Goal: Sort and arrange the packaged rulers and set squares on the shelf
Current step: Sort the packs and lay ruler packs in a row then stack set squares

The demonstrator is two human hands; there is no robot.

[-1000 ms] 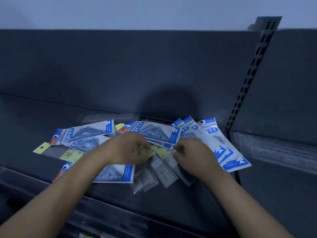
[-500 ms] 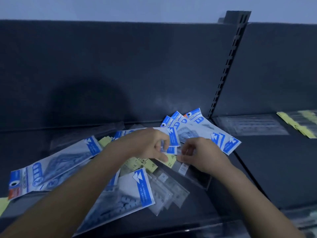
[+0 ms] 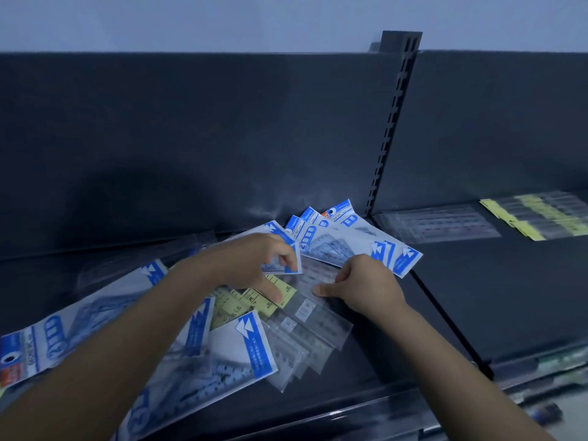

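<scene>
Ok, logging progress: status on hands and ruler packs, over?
Left hand pinches blue set-square pack. Right hand pinches clear ruler pack. Other packs heaped, overlapping on shelf; nothing blocking.

Back panel (image 3: 191, 138): a dark, matte sheet standing upright beyond the left hand (image 3: 251, 262) and the right hand (image 3: 366, 284), running the whole width.
Shadow (image 3: 136, 198): a soft, darker patch on that panel, up and to the left of the left hand.
Slotted upright (image 3: 393, 128): a dark post with a column of small slots, rising beyond the right hand and a little to its right; its top pokes above the panel.
Wall (image 3: 222, 20): pale and plain, high above both hands.
Front strip (image 3: 366, 405): a clear, glossy rail along the near edge, on the near side of the right hand.
Lower level (image 3: 560, 361): blurred greenish goods, well to the right of the right hand and nearer; I can't tell what they are.
</scene>
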